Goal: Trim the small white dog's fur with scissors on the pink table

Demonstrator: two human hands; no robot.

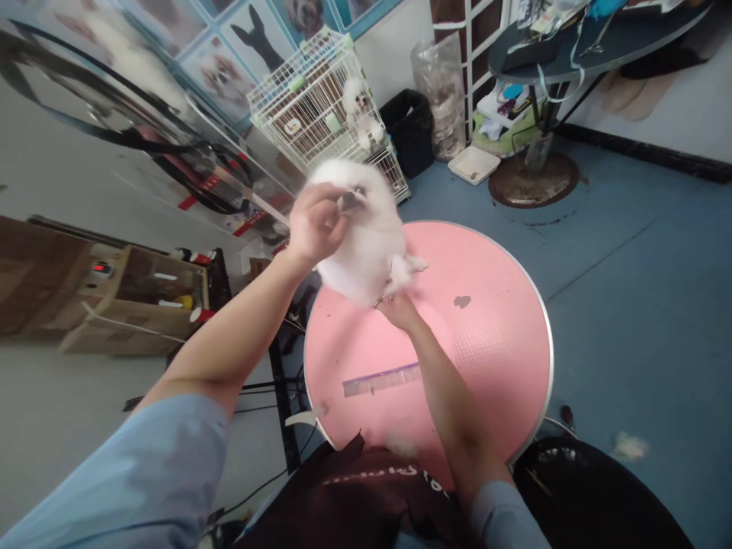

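A fluffy white dog (363, 252) sits at the far left edge of the round pink grooming table (503, 320). My left hand (320, 221) is closed on the dog's muzzle, with the dark nose showing beside the fingers. Low at the dog's front, near its paws, is my right hand (399, 309), its fingers closed. A small metal loop, seemingly of scissors (378, 303), shows at those fingers; the rest of the tool is hidden. A metal comb (382, 379) with a purple spine lies on the table, partly behind my right forearm.
A wire cage (309, 99) stands behind, with another white dog (363, 114) at it. Beside it are a black bin (409, 130) and a clear bag (443, 99). A dark table (606, 57) holds tools at back right; a black stool (595, 496) is at front right.
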